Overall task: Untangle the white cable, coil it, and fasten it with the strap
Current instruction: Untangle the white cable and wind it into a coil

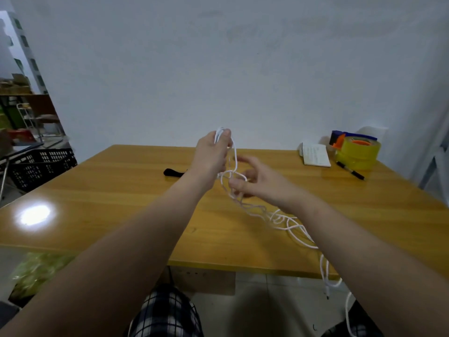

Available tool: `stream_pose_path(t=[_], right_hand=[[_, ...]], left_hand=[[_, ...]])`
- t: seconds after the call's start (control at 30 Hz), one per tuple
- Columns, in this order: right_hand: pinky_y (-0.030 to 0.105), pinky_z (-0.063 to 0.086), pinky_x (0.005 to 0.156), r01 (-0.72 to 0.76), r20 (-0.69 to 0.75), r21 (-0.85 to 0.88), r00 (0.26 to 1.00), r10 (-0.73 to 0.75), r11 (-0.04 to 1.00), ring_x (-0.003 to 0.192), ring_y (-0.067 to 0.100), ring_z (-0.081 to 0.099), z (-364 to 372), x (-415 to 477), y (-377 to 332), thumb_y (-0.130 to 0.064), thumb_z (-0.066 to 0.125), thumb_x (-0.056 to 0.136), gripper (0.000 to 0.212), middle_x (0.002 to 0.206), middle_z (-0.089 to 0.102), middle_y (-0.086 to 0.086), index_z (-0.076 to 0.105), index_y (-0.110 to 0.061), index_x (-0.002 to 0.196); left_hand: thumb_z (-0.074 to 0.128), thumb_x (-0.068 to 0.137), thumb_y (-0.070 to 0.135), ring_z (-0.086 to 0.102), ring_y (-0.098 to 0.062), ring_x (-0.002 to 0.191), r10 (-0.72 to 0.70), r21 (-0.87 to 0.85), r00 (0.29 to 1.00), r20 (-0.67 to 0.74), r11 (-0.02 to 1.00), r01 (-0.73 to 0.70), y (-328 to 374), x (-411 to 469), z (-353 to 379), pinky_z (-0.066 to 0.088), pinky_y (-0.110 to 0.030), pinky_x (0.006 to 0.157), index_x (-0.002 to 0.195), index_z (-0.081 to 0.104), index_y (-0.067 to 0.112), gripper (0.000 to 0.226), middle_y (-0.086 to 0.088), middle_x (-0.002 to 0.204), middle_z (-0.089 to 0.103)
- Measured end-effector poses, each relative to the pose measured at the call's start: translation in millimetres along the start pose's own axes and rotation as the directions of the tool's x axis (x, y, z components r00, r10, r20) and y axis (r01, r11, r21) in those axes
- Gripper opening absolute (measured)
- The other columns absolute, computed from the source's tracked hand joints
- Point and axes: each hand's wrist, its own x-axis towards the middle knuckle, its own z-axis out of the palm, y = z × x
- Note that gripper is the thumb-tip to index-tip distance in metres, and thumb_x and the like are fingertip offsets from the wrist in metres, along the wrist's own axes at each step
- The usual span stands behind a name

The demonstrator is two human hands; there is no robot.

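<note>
The task was at an early stage, by the look of it. The cable point(279, 218) was not yet untangled: a knot of crossing loops hung between the two hands, and below the right hand's fingers more loose loops lay snarled on the table point(121, 190). From there the cable ran off the near edge and dangled toward the floor. Only a small bunch of strands looked gathered, so most of the coiling was left to do. The strap point(173, 172) lay unused on the table, just beyond and to the left of the left hand's fingers; the fastening had not begun.

The left hand point(211, 154) was raised, with its fingers point(226, 135) closed round the gathered bunch, which stuck out just above the fingertips. Strands dropped from this grip down to the knot.

The right hand point(257, 181) sat lower, right at the knot. It was blurred. Its upper fingers were spread and fairly straight, while its lower fingers point(237, 184) curled in against the crossing strands and touched them. Whether they actually pinched a strand I could not tell.
</note>
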Motion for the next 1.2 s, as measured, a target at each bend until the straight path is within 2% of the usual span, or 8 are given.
stream_pose_path(t=[0.2,0.37,0.5,0.63,0.77,0.9,1.03,1.2], right_hand=[[0.02,0.028,0.043,-0.011,-0.549,0.346,0.809,0.212,0.938,0.041,0.012,0.037,-15,15,18,-0.021,0.042,0.097,0.034,0.047,0.044,-0.002,0.047,-0.017,0.063],[0.033,0.039,0.058,-0.597,-0.678,0.189,0.495,0.544,0.78,0.062,0.029,0.05,-68,2,90,-0.024,0.052,0.088,0.025,0.074,0.056,0.015,0.065,-0.004,0.077],[0.037,0.047,0.084,-0.791,-0.684,-0.276,0.561,0.467,0.546,0.101,0.031,0.056,-76,-5,108,-0.033,0.061,0.086,0.031,0.115,0.059,0.013,0.06,-0.011,0.108],[0.04,0.045,0.095,-0.218,-0.655,-0.158,0.753,0.063,0.963,0.107,0.029,0.057,-44,12,47,-0.031,0.051,0.093,0.025,0.113,0.061,0.012,0.058,-0.014,0.11],[0.041,0.057,0.073,-0.028,-0.317,0.056,0.947,0.045,0.998,0.072,0.029,0.067,5,9,-7,-0.044,0.067,0.079,0.04,0.076,0.058,0.007,0.039,-0.021,0.096],[0.019,0.038,0.037,-0.065,-0.253,0.173,0.961,0.108,0.983,0.036,0.006,0.044,7,10,-9,-0.011,0.059,0.089,0.025,0.065,0.05,0.005,0.041,-0.013,0.107],[0.017,0.04,0.056,0.011,-0.461,0.002,0.887,-0.008,1.0,0.057,0.001,0.046,-10,14,-4,-0.022,0.057,0.091,0.007,0.07,0.05,-0.003,0.056,-0.016,0.087],[0.034,0.056,0.069,-0.065,-0.179,0.099,0.98,0.082,0.993,0.064,0.018,0.064,-1,6,-1,-0.012,0.065,0.085,0.027,0.072,0.059,0.012,0.049,-0.006,0.105]], left_hand=[[0.043,0.1,0.025,0.022,-0.009,0.036,-0.091,-0.113,0.987,-0.134,0.991,0.076,-10,12,-21,0.021,-0.017,0.038,0.069,0.044,0.017,0.032,0.003,0.051,0.027],[0.041,0.098,0.023,0.023,-0.006,0.032,-0.139,-0.313,0.917,-0.373,0.95,0.017,-5,14,-41,0.022,-0.016,0.036,0.072,0.042,0.017,0.027,0.004,0.053,0.027],[0.041,0.099,0.025,0.02,-0.008,0.035,-0.13,-0.329,0.964,-0.234,0.943,0.047,-8,11,-33,0.015,-0.019,0.039,0.069,0.039,0.018,0.031,0.008,0.045,0.028],[0.04,0.102,0.027,0.018,-0.007,0.034,-0.125,-0.215,0.99,0.07,0.967,0.138,-17,4,-13,0.017,-0.015,0.038,0.068,0.035,0.018,0.035,0.011,0.041,0.024],[0.044,0.1,0.032,0.03,-0.011,0.042,-0.136,-0.071,0.979,0.149,0.986,0.148,-21,-2,-2,0.026,-0.02,0.041,0.077,0.047,0.017,0.027,0.003,0.053,0.035],[0.043,0.1,0.035,0.031,-0.011,0.037,-0.165,-0.033,0.961,0.222,0.984,0.177,-18,-6,-2,0.031,-0.021,0.04,0.077,0.047,0.016,0.03,0.004,0.05,0.031],[0.044,0.099,0.037,0.018,-0.008,0.035,-0.259,-0.11,0.905,0.338,0.944,0.312,-20,-7,-5,0.017,-0.018,0.036,0.068,0.038,0.019,0.036,0.005,0.048,0.022],[0.046,0.098,0.034,0.021,-0.01,0.037,-0.205,-0.062,0.958,0.201,0.973,0.221,-20,-10,6,0.016,-0.02,0.039,0.067,0.039,0.018,0.036,0.006,0.046,0.028]])
